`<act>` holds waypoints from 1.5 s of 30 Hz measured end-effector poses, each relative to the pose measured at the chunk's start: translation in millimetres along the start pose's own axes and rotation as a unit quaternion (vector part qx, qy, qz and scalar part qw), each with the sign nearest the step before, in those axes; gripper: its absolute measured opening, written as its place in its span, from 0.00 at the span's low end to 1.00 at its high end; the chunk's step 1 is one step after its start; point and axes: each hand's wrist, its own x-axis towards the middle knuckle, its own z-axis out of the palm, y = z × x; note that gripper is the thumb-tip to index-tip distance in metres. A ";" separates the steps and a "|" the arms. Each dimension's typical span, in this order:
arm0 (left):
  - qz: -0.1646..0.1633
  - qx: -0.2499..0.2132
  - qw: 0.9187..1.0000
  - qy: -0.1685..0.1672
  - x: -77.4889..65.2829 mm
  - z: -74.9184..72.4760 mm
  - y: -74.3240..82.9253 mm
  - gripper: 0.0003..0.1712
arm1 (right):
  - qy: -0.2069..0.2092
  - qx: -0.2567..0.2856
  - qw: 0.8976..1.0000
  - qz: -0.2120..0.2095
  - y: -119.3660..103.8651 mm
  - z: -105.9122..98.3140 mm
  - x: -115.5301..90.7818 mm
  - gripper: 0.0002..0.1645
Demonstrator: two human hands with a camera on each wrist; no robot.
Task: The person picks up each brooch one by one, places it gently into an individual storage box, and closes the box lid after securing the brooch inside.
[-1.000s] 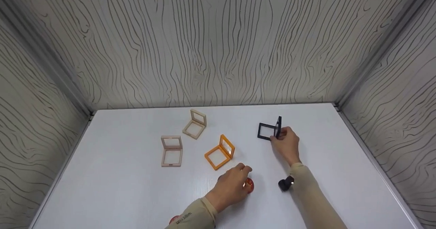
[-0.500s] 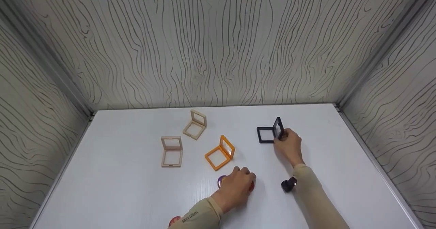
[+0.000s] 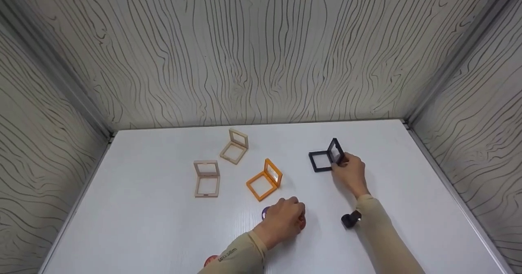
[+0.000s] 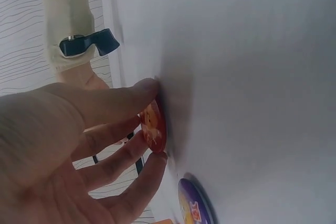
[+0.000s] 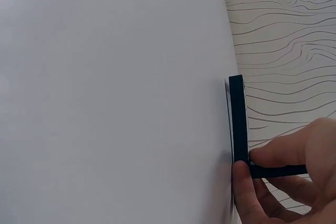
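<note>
My left hand [image 3: 281,221] is over a round red badge [image 4: 153,127]; in the left wrist view, thumb and fingertips grip its edges close to the table. Beside it lies a purple round badge [image 4: 193,203], mostly covered by the hand in the head view. At the right, a black hinged display frame [image 3: 321,169] stands unfolded, one half flat and the other raised. My right hand [image 3: 351,174] pinches this frame near its hinge, thumb and fingers on either side.
An orange hinged frame [image 3: 255,192] stands unfolded left of centre. Behind and left of it are a beige frame [image 3: 229,158] and a pinkish frame [image 3: 207,195], both unfolded. Another red badge [image 3: 211,260] peeks out by the left sleeve. Patterned walls enclose the white table [image 3: 142,208].
The black frame has turned slightly, its raised half tilting further right with my right hand. My left hand has shifted a little right and settled on the red badge, uncovering part of the purple one.
</note>
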 end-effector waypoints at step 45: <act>-0.051 -0.251 0.965 0.057 -10.0 0.3 -18.4 0.14 | -0.098 -0.003 0.995 -0.026 12.2 -29.8 -40.2 0.12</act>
